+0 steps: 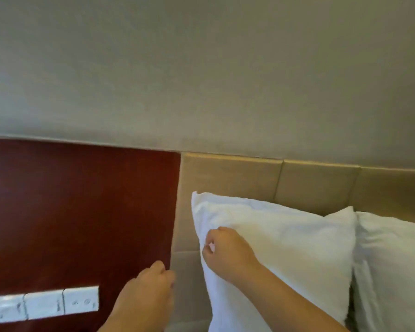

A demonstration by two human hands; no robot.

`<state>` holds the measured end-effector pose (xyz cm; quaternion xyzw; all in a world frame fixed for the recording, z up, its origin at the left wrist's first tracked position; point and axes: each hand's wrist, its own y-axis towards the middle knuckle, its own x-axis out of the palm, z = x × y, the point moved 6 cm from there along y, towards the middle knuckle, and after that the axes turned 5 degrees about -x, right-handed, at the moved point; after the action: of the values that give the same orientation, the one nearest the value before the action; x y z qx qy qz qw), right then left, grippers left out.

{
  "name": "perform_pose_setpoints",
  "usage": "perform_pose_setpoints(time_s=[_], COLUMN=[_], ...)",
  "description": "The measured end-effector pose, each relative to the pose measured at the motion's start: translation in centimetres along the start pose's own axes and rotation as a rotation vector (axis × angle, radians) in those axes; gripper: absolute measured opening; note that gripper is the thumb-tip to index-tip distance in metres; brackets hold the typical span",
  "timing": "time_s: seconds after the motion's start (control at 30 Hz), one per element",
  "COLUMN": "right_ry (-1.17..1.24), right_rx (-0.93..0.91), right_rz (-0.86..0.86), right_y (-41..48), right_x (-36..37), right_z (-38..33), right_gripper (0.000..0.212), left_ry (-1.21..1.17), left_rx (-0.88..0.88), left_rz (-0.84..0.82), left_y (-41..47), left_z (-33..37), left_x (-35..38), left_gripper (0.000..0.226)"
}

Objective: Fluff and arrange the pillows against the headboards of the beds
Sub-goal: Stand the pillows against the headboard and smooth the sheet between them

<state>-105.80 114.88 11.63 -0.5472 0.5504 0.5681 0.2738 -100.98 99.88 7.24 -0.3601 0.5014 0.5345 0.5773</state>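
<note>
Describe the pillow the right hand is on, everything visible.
The left pillow is white, soft-looking cloth, plump and creased near its left edge. It stands upright against the beige padded headboard, its right edge meeting a second white pillow. The right hand pinches its left edge; its bottom is out of frame.

White pillows [285, 240], beige headboard [230, 178], seemingly maroon panel [77, 212]

Right hand [227, 251]: knuckles up, fingers curled and pinched shut on left edge of pillow [280, 255]. Right forearm bare, running from lower right corner up and left to wrist. Left hand [145, 293]: lower centre, back of hand toward camera, fingers loosely curled, touching nothing visible. Left forearm exits bottom edge. Hands near each other, apart.
</note>
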Motion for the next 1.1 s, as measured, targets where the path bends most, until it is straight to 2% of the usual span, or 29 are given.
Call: perform_pose_setpoints(time_s=[0.13,0.23,0.37,0.53,0.63,0.7,0.77,0.83,0.9,1.0,1.07,1.1], right_ry=[0.027,0.036,0.004,0.073,0.047,0.0,-0.014,-0.033,-0.125,-0.254,-0.197,-0.149], right_rx=[0.218,0.366,0.471,0.474,0.472,0.507,0.534,0.555,0.562,0.552,0.573,0.591], right_rz=[0.17,0.177,0.021,-0.232,-0.408,-0.465,-0.526,-0.57,-0.478,-0.119,0.09,0.128], right_y=[1.7,2.5,3.8,4.6,4.5,4.1,3.5,3.2,3.6,5.3,5.7,5.8], right_x=[-6.6,-8.5,-7.7,-5.3,-5.4,-6.4,-7.4,-8.7,-10.7,-13.9,-14.1,-13.7], right_z=[11.3,18.7,25.3,27.6,27.9,28.6,29.3,29.8,30.3,30.6,30.3,29.7], right_gripper=[0.022,0.022,0.025,0.025,0.03,0.031,0.03,0.026,0.023,0.018,0.015,0.014], left_ry=[0.043,0.002,-0.059,-0.05,0.063,0.116,0.111,0.079,0.063,0.036,0.019,0.003], left_rx=[0.127,0.196,0.272,0.232,0.243,0.266,0.325,0.376,0.42,0.394,0.359,0.333], left_rz=[0.008,0.059,0.071,0.029,-0.002,-0.029,0.057,0.17,0.168,0.199,0.225,0.206], left_y=[8.2,13.2,17.6,21.2,22.3,22.5,22.5,22.3,22.1,22.1,22.2,22.3], left_z=[8.4,14.5,20.5,22.4,22.5,22.5,23.0,23.6,23.5,22.9,22.6,22.6], left_x=[-3.8,-4.8,-3.5,-0.1,1.2,1.4,0.1,-2.1,-2.9,-3.4,-3.6,-3.8], left_gripper=[0.026,0.028,0.034,0.044,0.028,0.016,0.006,0.016,0.025,0.023,0.018,0.017])
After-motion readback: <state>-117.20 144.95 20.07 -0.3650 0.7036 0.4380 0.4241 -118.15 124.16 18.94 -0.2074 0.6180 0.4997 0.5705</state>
